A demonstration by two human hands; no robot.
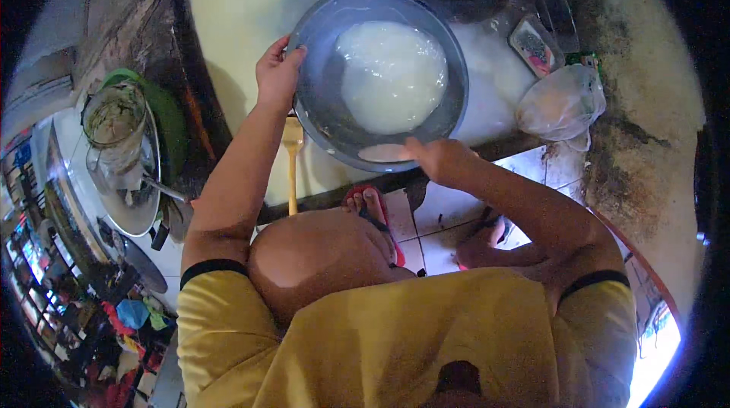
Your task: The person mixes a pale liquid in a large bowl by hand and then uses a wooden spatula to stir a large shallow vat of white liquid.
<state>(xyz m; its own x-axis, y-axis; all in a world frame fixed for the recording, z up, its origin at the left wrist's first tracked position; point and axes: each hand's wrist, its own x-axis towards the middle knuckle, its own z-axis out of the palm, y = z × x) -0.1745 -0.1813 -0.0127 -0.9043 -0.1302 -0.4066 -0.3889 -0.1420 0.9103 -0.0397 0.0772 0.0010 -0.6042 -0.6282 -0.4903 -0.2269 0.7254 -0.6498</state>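
A round grey basin (319,88) stands tilted on a pale board (228,26) in front of me. Inside it sits a glossy white mass (393,77), like a wet dough or thick batter. My left hand (279,74) grips the basin's left rim, thumb over the edge. At the near rim, my right hand (447,161) holds a pale, flat oval tool (379,152), perhaps a scraper, against the inner wall. Its grip end is hidden by the fingers. A wooden spatula or flat brush (292,145) lies left of the basin, its handle pointing towards my knee.
On the right are a knotted clear plastic bag (562,103) and a clear plastic box (536,46). To the left, a metal bowl (128,211) holds a clear vessel (114,117) beside a green basin (168,123). White floor tiles (447,211) show below the board's edge.
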